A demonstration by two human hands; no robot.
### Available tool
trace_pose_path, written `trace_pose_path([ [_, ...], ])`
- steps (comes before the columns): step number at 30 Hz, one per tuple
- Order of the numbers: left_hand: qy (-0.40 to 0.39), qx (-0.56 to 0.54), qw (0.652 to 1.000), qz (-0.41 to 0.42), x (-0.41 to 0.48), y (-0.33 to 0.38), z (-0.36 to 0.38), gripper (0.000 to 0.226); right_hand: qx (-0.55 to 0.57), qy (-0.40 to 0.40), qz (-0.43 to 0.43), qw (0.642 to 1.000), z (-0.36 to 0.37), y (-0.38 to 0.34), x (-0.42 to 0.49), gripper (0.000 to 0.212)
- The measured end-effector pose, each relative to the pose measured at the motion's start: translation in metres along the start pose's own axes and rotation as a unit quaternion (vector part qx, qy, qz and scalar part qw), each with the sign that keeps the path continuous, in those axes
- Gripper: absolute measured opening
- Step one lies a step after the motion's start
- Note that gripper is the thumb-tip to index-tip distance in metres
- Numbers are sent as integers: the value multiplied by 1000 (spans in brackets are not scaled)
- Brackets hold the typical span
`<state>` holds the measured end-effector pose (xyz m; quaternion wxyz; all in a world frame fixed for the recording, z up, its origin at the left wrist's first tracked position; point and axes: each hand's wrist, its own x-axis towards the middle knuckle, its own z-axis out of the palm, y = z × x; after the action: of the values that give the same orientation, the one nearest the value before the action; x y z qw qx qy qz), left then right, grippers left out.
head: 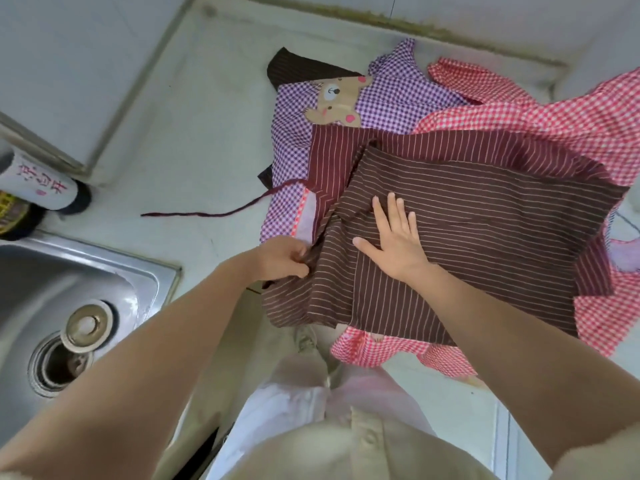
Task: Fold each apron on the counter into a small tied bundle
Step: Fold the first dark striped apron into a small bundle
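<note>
Left hand (284, 258) pinches the brown striped apron (485, 216) at its nine o'clock edge; right hand (394, 237) lies spread flat on it.

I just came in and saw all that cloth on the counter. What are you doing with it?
A person is folding the brown striped apron that lies on top of a pile. The right hand is pressed flat on it, holding it down, while the left hand pinches its left edge with the fingers. Under it lie a purple checked apron with a bear on it and a red checked apron, both still spread out. A loose dark tie string trails left toward the sink. No tied bundles are visible.
</note>
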<state>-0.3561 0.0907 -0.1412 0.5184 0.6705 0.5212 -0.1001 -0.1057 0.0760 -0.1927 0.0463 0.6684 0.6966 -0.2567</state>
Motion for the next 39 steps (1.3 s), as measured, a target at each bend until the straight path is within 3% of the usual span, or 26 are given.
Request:
trace_pose_path([
  [3, 138, -173, 975, 1, -13, -8, 0, 13, -35, -7, 0, 999, 3, 11, -16, 88],
  [5, 157, -173, 972, 1, -14, -15, -5, 9, -58, -20, 2, 998, 5, 19, -23, 89],
  [8, 112, 45, 992, -48, -13, -20, -15, 25, -80, -41, 17, 996, 3, 31, -27, 90],
  [10, 214, 173, 958, -83, -12, -19, -21, 22, -95, -50, 26, 994, 0, 40, -28, 89],
  [13, 305, 249, 913, -110, -10, -7, -26, 21, -97, -59, 37, 993, -4, 55, -30, 89],
  [21, 278, 351, 880, -157, 4, -13, -49, 28, -78, -47, 96, 991, -28, 86, -20, 92],
  [25, 267, 264, 907, -191, 8, -31, -68, 37, -17, 153, 95, 984, -35, 35, -3, 83],
  [27, 269, 233, 911, -207, 8, -40, -74, 44, -5, 198, 43, 979, -32, -9, 7, 79],
  [30, 259, 206, 903, -274, 4, -53, -84, 62, -20, 129, -11, 991, -13, -60, 25, 79],
  [33, 206, 99, 921, -315, -3, -63, -92, 59, -40, 41, 26, 998, 8, -63, 32, 84],
  [36, 220, -114, 939, -237, -7, -77, -94, 47, -56, 12, 32, 998, 14, -54, 35, 87],
  [39, 267, -335, 896, -117, -17, -78, -91, 25, -62, 8, 34, 997, 12, -55, 37, 87],
])
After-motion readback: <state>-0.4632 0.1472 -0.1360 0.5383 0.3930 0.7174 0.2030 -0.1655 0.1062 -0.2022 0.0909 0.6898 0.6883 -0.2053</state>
